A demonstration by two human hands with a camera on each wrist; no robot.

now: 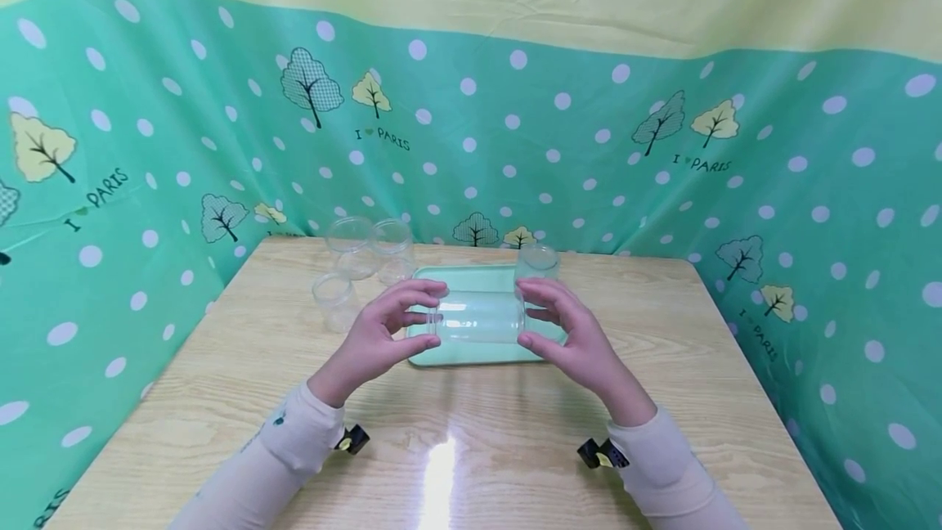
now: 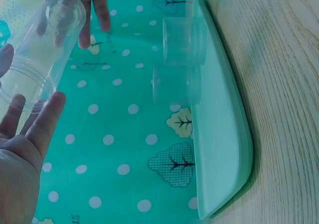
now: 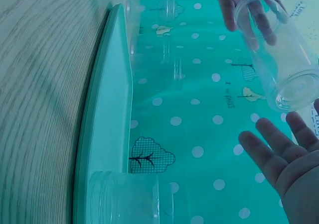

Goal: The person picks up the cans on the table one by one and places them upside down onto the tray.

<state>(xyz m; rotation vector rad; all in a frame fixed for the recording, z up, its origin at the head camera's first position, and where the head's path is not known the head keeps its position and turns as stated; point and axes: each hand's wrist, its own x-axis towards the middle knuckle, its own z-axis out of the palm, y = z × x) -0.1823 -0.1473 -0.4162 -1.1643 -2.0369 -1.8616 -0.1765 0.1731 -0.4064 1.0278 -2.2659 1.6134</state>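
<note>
A clear, wide-mouthed plastic jar (image 1: 482,317) lies sideways in the air over a pale green tray (image 1: 471,357), between both hands. My left hand (image 1: 390,325) grips its ridged rim end, thumb on the near side and fingers on the far side. At the base end, my right hand (image 1: 567,330) holds the jar with thumb and forefinger around its edge. In the right wrist view, the other fingers (image 3: 271,139) of that hand spread below the jar's base. The left wrist view shows the left fingertips (image 2: 56,102) at the rim.
Several similar clear jars stand to the tray's left, including a shorter jar (image 1: 335,301) and a taller jar (image 1: 352,248). Another jar (image 1: 539,260) stands at the tray's back right. Behind the wooden table (image 1: 478,415) hangs a green dotted cloth (image 1: 515,162).
</note>
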